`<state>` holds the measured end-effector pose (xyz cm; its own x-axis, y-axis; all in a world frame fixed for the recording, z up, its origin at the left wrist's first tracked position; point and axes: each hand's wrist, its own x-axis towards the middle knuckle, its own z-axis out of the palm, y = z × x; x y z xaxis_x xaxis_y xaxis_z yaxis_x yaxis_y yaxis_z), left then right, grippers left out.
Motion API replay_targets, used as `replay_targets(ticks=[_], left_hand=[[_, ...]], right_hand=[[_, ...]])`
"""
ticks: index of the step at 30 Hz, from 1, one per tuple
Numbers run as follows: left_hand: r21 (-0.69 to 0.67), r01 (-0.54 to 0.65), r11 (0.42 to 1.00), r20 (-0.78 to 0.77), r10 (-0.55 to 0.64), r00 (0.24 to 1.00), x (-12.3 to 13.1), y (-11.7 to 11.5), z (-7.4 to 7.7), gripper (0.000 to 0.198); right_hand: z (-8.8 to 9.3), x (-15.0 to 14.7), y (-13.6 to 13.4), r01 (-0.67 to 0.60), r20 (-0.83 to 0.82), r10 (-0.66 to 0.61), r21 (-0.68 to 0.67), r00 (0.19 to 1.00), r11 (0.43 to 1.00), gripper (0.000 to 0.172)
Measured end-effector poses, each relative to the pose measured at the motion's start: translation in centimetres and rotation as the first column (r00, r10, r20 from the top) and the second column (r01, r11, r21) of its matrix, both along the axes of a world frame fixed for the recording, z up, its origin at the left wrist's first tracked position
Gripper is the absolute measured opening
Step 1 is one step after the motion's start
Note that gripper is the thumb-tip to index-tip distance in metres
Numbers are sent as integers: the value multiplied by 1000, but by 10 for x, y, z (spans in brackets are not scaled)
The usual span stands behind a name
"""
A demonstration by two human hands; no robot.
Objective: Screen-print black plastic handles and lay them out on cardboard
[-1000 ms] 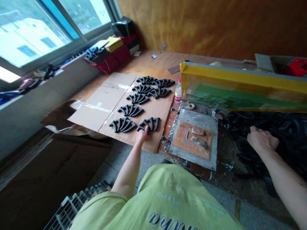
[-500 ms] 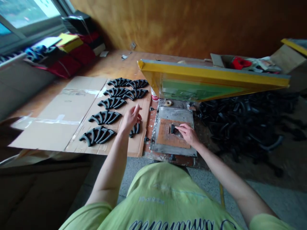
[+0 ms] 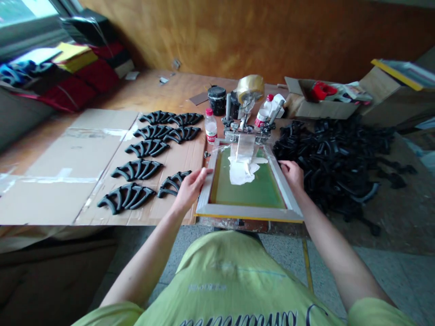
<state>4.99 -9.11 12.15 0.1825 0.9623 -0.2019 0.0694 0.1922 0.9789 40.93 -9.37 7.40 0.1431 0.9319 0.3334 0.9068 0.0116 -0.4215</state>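
Note:
A screen printing frame (image 3: 243, 213) lies lowered in front of me, its green mesh (image 3: 220, 190) facing up. White ink (image 3: 242, 174) is spread on the far half of the mesh, by a squeegee (image 3: 245, 147). My left hand (image 3: 190, 188) grips the frame's left side, the thumb near its edge. On the opposite side my right hand (image 3: 294, 176) has its fingers curled at the frame's right edge. The frame hides the plate beneath it. Left of it, black curved handles (image 3: 137, 170) lie in fanned rows on a cardboard sheet (image 3: 84, 154).
A large heap of black parts (image 3: 333, 158) covers the table at right. Behind the frame stand a metal hinge clamp (image 3: 246, 129), a red-capped bottle (image 3: 210, 127), a second bottle (image 3: 263, 113) and a black tub (image 3: 216, 99). An open carton (image 3: 328, 108) sits at back right.
The raised screen frame has come down flat over the plate. My right hand has left the black part on the plate; both hands are now at the frame's sides. The view has shifted slightly.

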Motion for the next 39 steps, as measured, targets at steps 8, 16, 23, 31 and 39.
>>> replay_targets(ticks=[8,16,23,31,39], left_hand=[[-94,15,995,-196,-34,980,-3,-13,-104,75],[-109,14,994,-237,-40,971,-6,-12,-112,69],[-119,-4,993,-184,-18,983,-3,-13,-108,70],[-147,-12,989,-114,-5,993,-3,-13,-99,74],[-34,-61,998,-6,61,998,0,-2,-21,65]], right_hand=[[32,-87,49,-295,203,320,-144,925,945,40],[10,-84,-5,-583,239,656,-314,716,750,22],[15,-79,1,-554,192,602,-252,775,793,14],[9,-87,-10,-516,121,548,-222,827,827,16],[74,-47,67,-135,58,135,6,989,991,50]])
